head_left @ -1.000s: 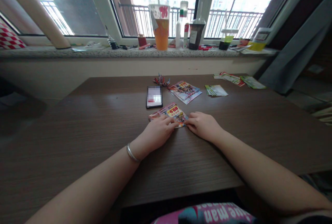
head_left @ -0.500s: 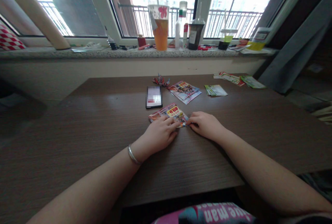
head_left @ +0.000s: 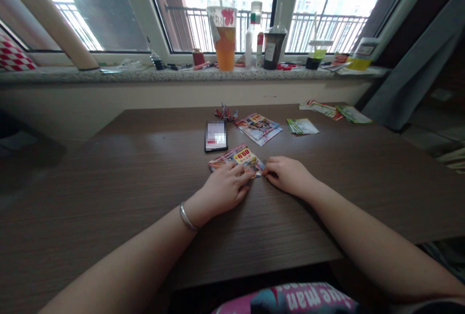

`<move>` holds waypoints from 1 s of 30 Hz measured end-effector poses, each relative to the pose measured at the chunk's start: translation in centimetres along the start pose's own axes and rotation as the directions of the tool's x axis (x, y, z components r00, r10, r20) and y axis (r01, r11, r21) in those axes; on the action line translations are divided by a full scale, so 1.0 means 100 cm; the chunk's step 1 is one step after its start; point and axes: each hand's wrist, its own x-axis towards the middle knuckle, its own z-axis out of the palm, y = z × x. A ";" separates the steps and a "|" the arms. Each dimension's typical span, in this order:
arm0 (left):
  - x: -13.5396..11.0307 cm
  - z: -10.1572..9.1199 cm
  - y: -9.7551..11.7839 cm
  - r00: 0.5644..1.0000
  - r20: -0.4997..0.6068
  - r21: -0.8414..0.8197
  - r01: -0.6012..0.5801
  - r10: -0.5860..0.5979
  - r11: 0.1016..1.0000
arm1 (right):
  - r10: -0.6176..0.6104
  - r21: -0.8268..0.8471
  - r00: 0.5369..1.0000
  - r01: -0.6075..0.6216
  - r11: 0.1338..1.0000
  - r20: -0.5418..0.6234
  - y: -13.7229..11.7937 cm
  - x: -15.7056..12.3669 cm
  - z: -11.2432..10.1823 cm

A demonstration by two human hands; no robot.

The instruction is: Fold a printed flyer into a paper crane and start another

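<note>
A colourful printed leaflet with a yellow price patch lies on the table in front of me. My left hand, a silver bangle at its wrist, rests with fingers stretched over the leaflet's near edge. At the right corner, my right hand has thumb and forefinger pinched together on the paper; the exact grip is partly hidden. Just behind the leaflet lie a phone with a blurred screen and more similar leaflets.
Folded coloured paper pieces sit behind the phone. Green-and-white cards and further paper slips lie at the back right of the brown table. Drink cups and bottles line the windowsill.
Both hands stay almost in place at the leaflet. The fingers of my left hand have slid slightly to the right along its near edge.
</note>
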 end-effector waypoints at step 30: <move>-0.004 -0.002 -0.001 0.999 0.041 -0.011 0.017 -0.016 1.000 | 0.086 -0.083 0.995 -0.082 0.993 0.047 0.021 -0.006 -0.009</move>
